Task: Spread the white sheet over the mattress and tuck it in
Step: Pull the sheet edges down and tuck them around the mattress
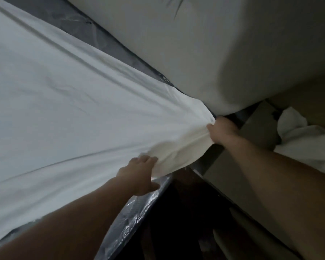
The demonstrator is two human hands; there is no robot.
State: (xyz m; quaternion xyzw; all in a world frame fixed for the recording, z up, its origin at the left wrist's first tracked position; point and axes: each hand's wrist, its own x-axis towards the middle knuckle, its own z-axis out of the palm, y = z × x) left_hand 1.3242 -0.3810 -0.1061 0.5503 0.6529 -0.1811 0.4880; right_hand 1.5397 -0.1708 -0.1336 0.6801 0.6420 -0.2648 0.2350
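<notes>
The white sheet (68,102) lies stretched over most of the mattress (131,218), a dark grey mattress wrapped in clear plastic that shows along the near edge and along the far edge by the headboard. My right hand (222,131) grips the bunched corner of the sheet at the mattress corner, right below the headboard. My left hand (139,175) holds the sheet's edge a little nearer to me, fingers on top of the cloth and thumb under it against the plastic. Folds run from the corner across the sheet.
A pale padded headboard (204,53) rises directly behind the corner. A grey bedside unit (259,126) stands to the right, with crumpled white linen (306,139) beyond it. Dark floor (186,222) lies beside the bed.
</notes>
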